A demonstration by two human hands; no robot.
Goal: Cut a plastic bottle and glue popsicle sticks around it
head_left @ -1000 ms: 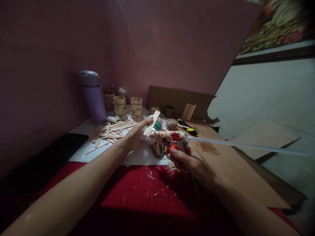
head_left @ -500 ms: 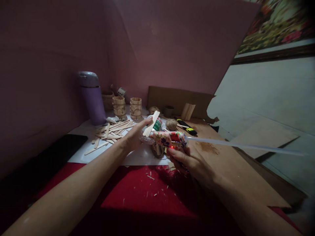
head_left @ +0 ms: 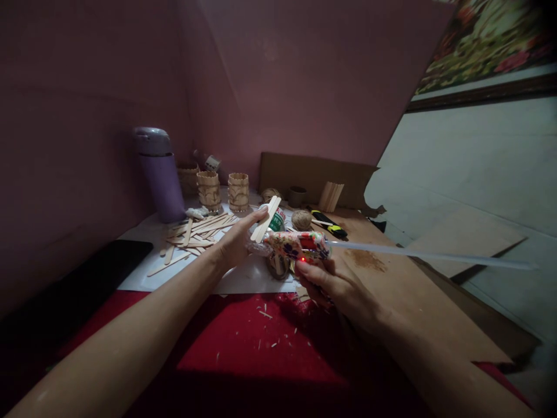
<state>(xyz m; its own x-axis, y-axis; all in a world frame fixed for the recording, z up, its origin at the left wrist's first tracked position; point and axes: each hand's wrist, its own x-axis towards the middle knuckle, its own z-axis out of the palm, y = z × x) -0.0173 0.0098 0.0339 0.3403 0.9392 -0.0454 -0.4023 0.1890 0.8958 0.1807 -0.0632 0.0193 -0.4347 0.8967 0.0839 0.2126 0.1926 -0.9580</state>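
My left hand [head_left: 238,238] is closed around a clear plastic bottle [head_left: 260,248] with a green and red label. Two pale craft sticks [head_left: 266,219] lie side by side against the bottle, slanting up beside my thumb. In my right hand [head_left: 333,281] is a flower-patterned hot glue gun [head_left: 291,244] with its red light lit. Its front end points left and is at the lower end of the sticks; whether it touches them I cannot tell. A long translucent glue stick [head_left: 430,254] sticks out of the gun's back.
Loose craft sticks [head_left: 202,232] lie heaped on white paper [head_left: 143,281]. Behind stand two stick-covered cups [head_left: 238,191] and a purple bottle [head_left: 161,180]. A twine ball [head_left: 301,219] and a black-yellow utility knife [head_left: 333,225] lie near the cardboard [head_left: 391,278].
The view has shifted very slightly. Both hands keep the same hold, with the glue gun still against or close to the lower end of the sticks.
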